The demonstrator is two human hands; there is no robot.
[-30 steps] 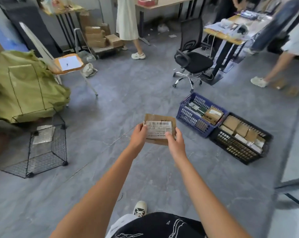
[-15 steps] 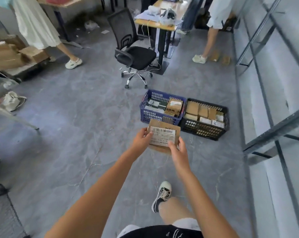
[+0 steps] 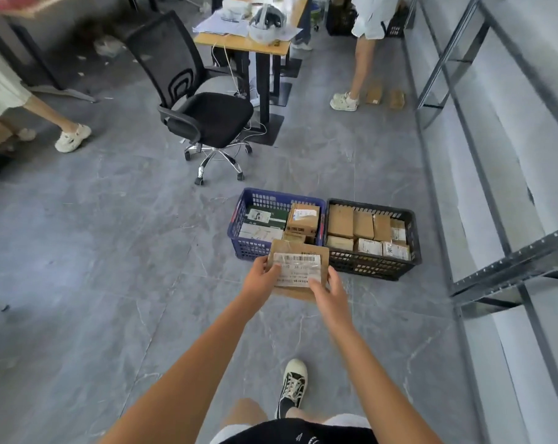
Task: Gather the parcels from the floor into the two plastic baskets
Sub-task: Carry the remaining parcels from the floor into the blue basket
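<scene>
I hold a flat brown parcel (image 3: 298,267) with a white barcode label in front of me. My left hand (image 3: 260,278) grips its left edge and my right hand (image 3: 330,291) grips its lower right corner. Just beyond it on the floor stand two plastic baskets side by side. The blue basket (image 3: 239,219) on the left holds a green-and-white box and brown parcels. The black basket (image 3: 375,267) on the right is packed with several small brown parcels. Two more brown parcels (image 3: 385,97) lie on the floor far back, near a person's foot.
A black office chair (image 3: 204,113) stands behind the baskets, beside a wooden desk (image 3: 249,43). Grey metal shelving (image 3: 495,219) runs along the right. One person stands at the far left, another at the back right. My shoe (image 3: 293,384) is on the grey floor.
The view has swung right and I have walked closer to the baskets, which now lie straight ahead and larger. Both hands keep the same hold on the parcel.
</scene>
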